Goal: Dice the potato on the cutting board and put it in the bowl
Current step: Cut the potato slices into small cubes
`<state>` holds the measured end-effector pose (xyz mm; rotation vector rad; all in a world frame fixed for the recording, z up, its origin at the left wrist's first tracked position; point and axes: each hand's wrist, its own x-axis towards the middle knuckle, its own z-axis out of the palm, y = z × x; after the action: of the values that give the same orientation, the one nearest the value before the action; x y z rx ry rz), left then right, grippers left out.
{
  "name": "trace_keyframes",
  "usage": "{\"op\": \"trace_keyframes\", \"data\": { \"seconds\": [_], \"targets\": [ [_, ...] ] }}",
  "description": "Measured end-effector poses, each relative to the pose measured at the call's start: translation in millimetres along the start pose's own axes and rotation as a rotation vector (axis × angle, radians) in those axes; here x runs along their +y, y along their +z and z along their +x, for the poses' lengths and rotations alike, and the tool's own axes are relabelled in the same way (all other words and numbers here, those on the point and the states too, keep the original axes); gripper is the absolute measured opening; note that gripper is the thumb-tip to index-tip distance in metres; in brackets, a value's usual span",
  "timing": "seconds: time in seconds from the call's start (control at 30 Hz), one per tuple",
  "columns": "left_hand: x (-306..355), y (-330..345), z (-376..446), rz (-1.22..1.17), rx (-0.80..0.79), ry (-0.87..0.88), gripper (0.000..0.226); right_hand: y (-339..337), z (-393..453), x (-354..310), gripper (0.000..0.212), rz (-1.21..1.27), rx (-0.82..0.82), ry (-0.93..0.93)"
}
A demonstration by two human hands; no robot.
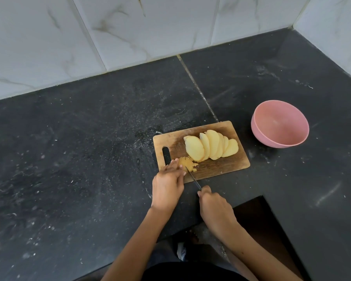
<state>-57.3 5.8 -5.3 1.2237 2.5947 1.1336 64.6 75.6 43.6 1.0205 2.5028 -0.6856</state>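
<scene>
A wooden cutting board lies on the dark counter. Several pale potato slices lean in a fanned row across its middle. At the board's near left corner sits a small heap of diced potato. My left hand presses its fingertips on that heap. My right hand grips the handle of a knife, whose blade runs up into the diced pieces beside my left fingers. A pink bowl stands to the right of the board, with nothing inside.
The black stone counter wraps an inner corner, with white marble wall tiles behind and to the right. The counter's front edge steps back at a cutout near my right hand. Pale specks dot the counter.
</scene>
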Motion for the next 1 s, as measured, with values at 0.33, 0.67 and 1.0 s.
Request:
{"op": "trace_keyframes", "data": {
  "seconds": [0.33,0.67,1.0],
  "targets": [
    [-7,-11,-8,-0.001,-0.025,-0.020,0.028,-5,-5,10,0.030,0.148,0.108,-0.062],
    [-8,-10,-5,0.023,-0.036,0.026,0.015,-6,20,-23,0.026,0.047,0.048,-0.011],
    [-5,-4,-5,0.073,0.011,0.040,0.015,-10,33,-41,0.029,-0.054,0.011,0.031]
  ]
}}
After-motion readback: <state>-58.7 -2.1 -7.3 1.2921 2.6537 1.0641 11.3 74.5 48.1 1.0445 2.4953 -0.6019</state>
